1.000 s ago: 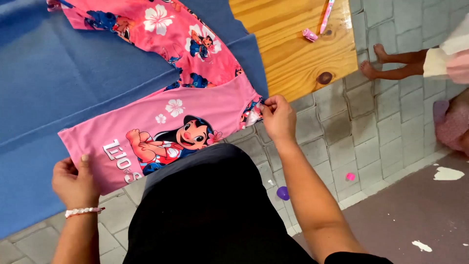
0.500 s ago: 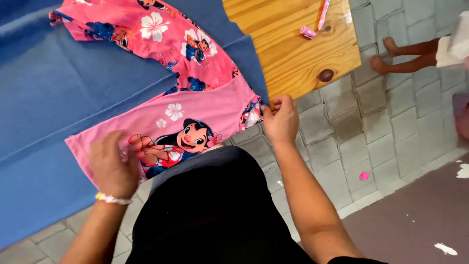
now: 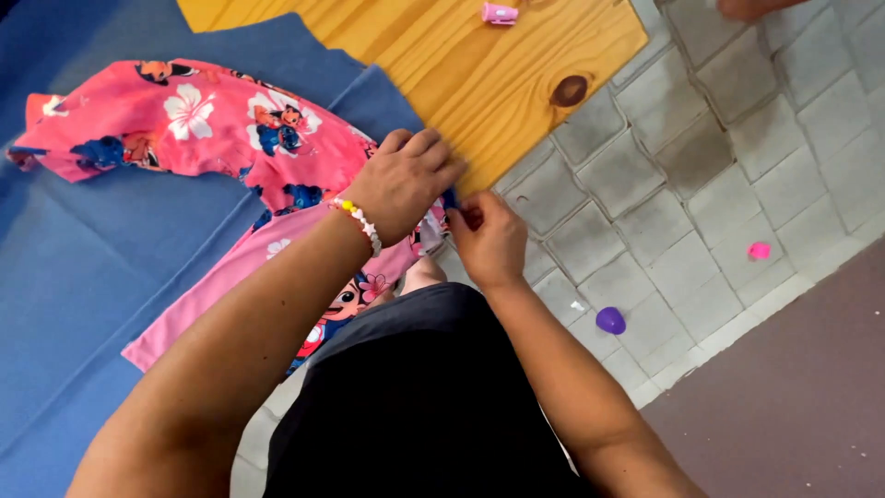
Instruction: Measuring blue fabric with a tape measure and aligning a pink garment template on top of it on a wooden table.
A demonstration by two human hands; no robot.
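Observation:
A pink shirt (image 3: pixel 277 254) with a cartoon print lies on a blue cloth (image 3: pixel 111 240) in front of me. My left hand (image 3: pixel 406 180), with a bead bracelet on its wrist, reaches across to the shirt's right end and closes on the fabric there. Just beside it, my right hand (image 3: pixel 489 235) pinches the shirt's blue-trimmed edge. The two hands almost touch. My dark clothing hides the shirt's lower part. A second pink garment (image 3: pixel 184 120) with white flowers lies spread further up the cloth.
A wooden board (image 3: pixel 479 74) with a dark knot lies past the hands, with a small pink object (image 3: pixel 499 13) on it. A purple cap (image 3: pixel 610 320) and a pink cap (image 3: pixel 759 250) lie on the grey paving (image 3: pixel 719 184). Another person's foot (image 3: pixel 747 7) shows at top right.
My left hand has left the shirt's left end and crossed over to its right end beside my right hand. The view has shifted closer and to the right.

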